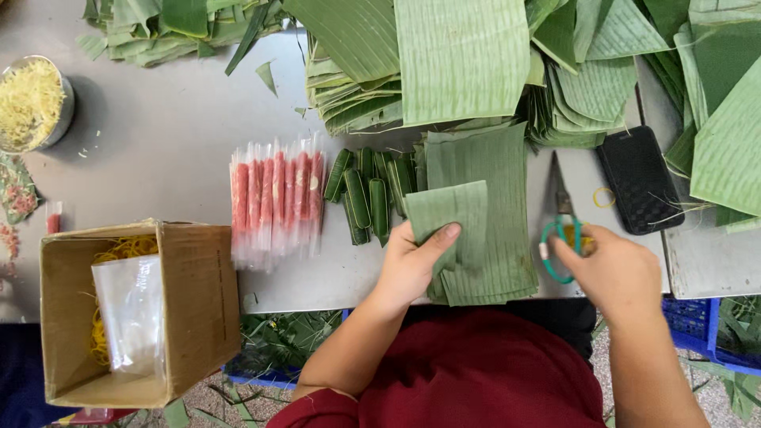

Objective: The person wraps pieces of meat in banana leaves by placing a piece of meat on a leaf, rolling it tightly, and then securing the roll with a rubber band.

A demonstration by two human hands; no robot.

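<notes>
The left hand [411, 261] pinches a cut leaf piece [448, 212], its ribs running toward the person. The right hand [614, 273] closes over scissors [561, 226], blades pointing away.

On the grey metal table [158, 150] we see the stack of cut green banana-leaf sheets [487, 222] near the front edge, in the middle. Our left hand [412, 265] lies on its left part, our right hand [614, 273] is to the right of it, on the teal-handled scissors [561, 234]. Right of the scissors lies the black flat phone [638, 181]. Left of the stack lie the small green leaf-wrapped rolls [366, 194], and further left the row of red sticks in clear plastic sleeves [276, 198]. The brown cardboard box [198, 301] stands at the front left; behind it, at the far left, is the round metal bowl of yellow shreds [32, 103]. Behind everything lie piles of large green banana leaves [460, 55].
</notes>
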